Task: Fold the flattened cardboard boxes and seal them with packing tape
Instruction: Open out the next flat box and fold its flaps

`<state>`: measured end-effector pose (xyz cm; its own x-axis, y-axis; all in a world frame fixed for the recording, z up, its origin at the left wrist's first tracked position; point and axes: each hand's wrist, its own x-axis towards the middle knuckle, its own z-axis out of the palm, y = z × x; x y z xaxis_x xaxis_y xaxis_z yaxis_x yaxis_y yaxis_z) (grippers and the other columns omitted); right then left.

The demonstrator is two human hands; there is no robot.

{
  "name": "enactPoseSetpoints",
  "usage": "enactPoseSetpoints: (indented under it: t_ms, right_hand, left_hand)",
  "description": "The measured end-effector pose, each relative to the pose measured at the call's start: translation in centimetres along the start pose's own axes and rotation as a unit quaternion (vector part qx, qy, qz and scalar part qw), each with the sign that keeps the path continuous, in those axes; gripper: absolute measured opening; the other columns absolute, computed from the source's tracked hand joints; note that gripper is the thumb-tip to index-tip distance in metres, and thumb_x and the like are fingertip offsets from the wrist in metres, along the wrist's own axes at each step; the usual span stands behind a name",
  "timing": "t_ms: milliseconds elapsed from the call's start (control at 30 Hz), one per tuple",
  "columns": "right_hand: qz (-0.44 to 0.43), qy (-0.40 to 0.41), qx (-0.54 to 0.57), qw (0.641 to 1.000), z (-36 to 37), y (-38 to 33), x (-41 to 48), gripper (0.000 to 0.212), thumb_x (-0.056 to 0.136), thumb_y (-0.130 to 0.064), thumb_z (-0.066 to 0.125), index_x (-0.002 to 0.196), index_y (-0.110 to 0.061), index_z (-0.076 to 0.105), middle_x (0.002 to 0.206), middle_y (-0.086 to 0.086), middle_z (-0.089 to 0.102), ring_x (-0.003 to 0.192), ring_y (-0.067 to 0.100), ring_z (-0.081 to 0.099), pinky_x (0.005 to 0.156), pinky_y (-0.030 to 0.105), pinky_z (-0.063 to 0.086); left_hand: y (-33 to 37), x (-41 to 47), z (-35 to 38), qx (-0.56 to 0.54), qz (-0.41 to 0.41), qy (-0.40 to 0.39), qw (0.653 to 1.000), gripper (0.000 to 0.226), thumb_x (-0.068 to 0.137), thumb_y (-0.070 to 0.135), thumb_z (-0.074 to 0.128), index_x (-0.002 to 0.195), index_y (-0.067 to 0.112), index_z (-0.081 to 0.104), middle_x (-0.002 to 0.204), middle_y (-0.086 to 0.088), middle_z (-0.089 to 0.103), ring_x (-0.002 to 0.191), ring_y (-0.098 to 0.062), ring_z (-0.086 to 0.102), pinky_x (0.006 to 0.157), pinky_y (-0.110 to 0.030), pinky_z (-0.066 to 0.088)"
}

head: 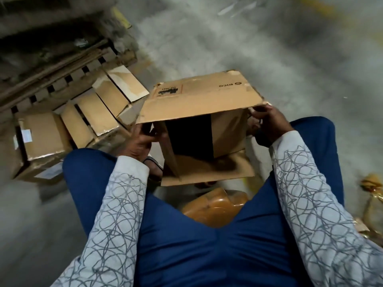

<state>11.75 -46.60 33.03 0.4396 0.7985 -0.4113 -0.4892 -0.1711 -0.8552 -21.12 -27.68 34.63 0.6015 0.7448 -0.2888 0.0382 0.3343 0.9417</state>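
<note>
Fingers (pixel 258 112) of the right hand (pixel 269 125) curl over the right wall of the brown corrugated cardboard box (pixel 199 129), near the top corner, and they grasp it. The left hand (pixel 141 139) pinches the left wall in the same way.

I see the box raised between the knees in blue trousers (pixel 207 245), its open side toward me, one large flap (pixel 199 98) standing up and one lower flap (pixel 207 170) lying toward my lap.

I judge the main risk is here: the board is thin, soft at the edges and already torn at the corners, so a hard squeeze can crease a wall or tear a flap. With no support under it, the box can also fold flat again.

Finished tan cartons (pixel 99 112) lie near on the left, on the grey concrete floor (pixel 228 48).
</note>
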Motion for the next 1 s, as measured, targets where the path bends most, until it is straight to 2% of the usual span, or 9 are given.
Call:
enactPoseSetpoints:
  t_ms: [67, 167, 300, 433, 500, 633, 733, 833, 1000]
  right_hand:
    - [-0.034, 0.020, -0.124, 0.992, 0.6, 0.6, 0.7, 0.076, 0.066, -0.028, 0.091, 0.134, -0.030, 0.060, 0.120, -0.017, 0.069, 0.106, 0.020, 0.060, 0.076, 0.037, 0.051]
    - [-0.061, 0.016, -0.311, 0.948, 2.1, 2.0, 1.4, 0.132, 0.050, -0.054, 0.095, 0.159, -0.030, 0.022, 0.152, -0.013, 0.042, 0.140, 0.014, 0.040, 0.118, 0.044, 0.035]
    - [-0.056, 0.124, -0.394, 0.909, 5.0, 3.7, 0.7, 0.158, 0.039, -0.068, 0.091, 0.159, -0.034, -0.005, 0.164, -0.008, 0.013, 0.149, 0.026, 0.012, 0.123, 0.048, 0.017]
    - [0.031, 0.141, -0.526, 0.838, 6.5, 5.5, 1.5, 0.165, 0.040, -0.080, 0.083, 0.153, -0.030, -0.026, 0.163, -0.003, -0.023, 0.150, 0.037, -0.016, 0.115, 0.067, 0.011]
    - [0.065, 0.148, -0.555, 0.816, 6.6, 6.3, 2.1, 0.157, 0.053, -0.072, 0.084, 0.153, -0.023, -0.027, 0.162, 0.008, -0.026, 0.150, 0.041, -0.014, 0.116, 0.070, 0.014]
    - [0.108, 0.161, -0.524, 0.829, 5.5, 7.0, 2.9, 0.127, 0.075, -0.045, 0.083, 0.159, -0.012, -0.006, 0.164, 0.020, -0.009, 0.150, 0.045, 0.000, 0.119, 0.062, 0.019]
    - [0.050, 0.128, -0.381, 0.914, 3.8, 6.0, 3.4, 0.100, 0.075, -0.023, 0.079, 0.157, -0.023, 0.022, 0.158, 0.016, 0.026, 0.141, 0.042, 0.032, 0.111, 0.058, 0.038]
    - [-0.008, 0.108, -0.232, 0.967, 2.3, 4.9, 3.6, 0.072, 0.078, -0.007, 0.063, 0.145, -0.032, 0.051, 0.143, 0.002, 0.053, 0.126, 0.027, 0.056, 0.101, 0.041, 0.052]
    - [-0.013, 0.148, -0.426, 0.892, 2.4, 5.4, 3.2, 0.044, 0.103, -0.023, 0.048, 0.147, -0.030, 0.049, 0.139, 0.017, 0.056, 0.129, 0.036, 0.051, 0.108, 0.039, 0.041]
  left_hand:
    - [-0.6, -0.3, 1.9, 0.184, -0.024, 0.050, 0.981, 0.107, 0.035, 0.043, 0.098, 0.129, 0.021, 0.051, 0.128, 0.006, 0.058, 0.115, -0.005, 0.058, 0.090, -0.020, 0.053]
    - [-0.9, -0.7, 5.3, 0.360, -0.125, 0.095, 0.920, 0.097, 0.052, 0.063, 0.089, 0.128, 0.014, 0.054, 0.135, -0.010, 0.058, 0.122, -0.025, 0.056, 0.100, -0.034, 0.048]
    - [-2.3, 0.0, 7.1, 0.391, -0.108, 0.115, 0.907, 0.086, 0.074, 0.056, 0.079, 0.137, 0.005, 0.048, 0.137, -0.016, 0.056, 0.124, -0.033, 0.055, 0.100, -0.037, 0.047]
    - [-2.3, -0.1, 6.6, 0.339, -0.040, 0.162, 0.926, 0.067, 0.053, 0.047, 0.065, 0.107, 0.007, 0.059, 0.102, -0.021, 0.068, 0.091, -0.038, 0.065, 0.078, -0.047, 0.055]
    - [-1.9, 0.1, 6.1, 0.295, -0.014, 0.177, 0.939, 0.062, 0.053, 0.034, 0.061, 0.108, 0.005, 0.062, 0.095, -0.014, 0.069, 0.080, -0.031, 0.065, 0.070, -0.043, 0.056]
    - [-1.5, 0.2, 5.3, 0.212, 0.010, 0.123, 0.969, 0.077, 0.058, 0.012, 0.055, 0.135, 0.011, 0.059, 0.098, 0.003, 0.071, 0.070, -0.012, 0.059, 0.059, -0.030, 0.049]
    - [-2.1, 0.4, 4.1, 0.106, -0.048, 0.138, 0.984, 0.060, 0.048, 0.018, 0.055, 0.106, 0.015, 0.070, 0.078, -0.004, 0.060, 0.076, -0.026, 0.052, 0.068, -0.040, 0.043]
    - [-2.0, 0.7, 2.9, 0.051, -0.087, 0.199, 0.975, 0.018, 0.048, 0.019, 0.045, 0.063, 0.014, 0.053, 0.065, -0.001, 0.044, 0.068, -0.018, 0.042, 0.075, -0.037, 0.036]
    - [-0.8, 0.5, 3.6, 0.042, -0.140, 0.205, 0.968, 0.012, 0.055, 0.026, 0.043, 0.057, 0.014, 0.045, 0.070, -0.001, 0.045, 0.071, -0.015, 0.043, 0.070, -0.032, 0.036]
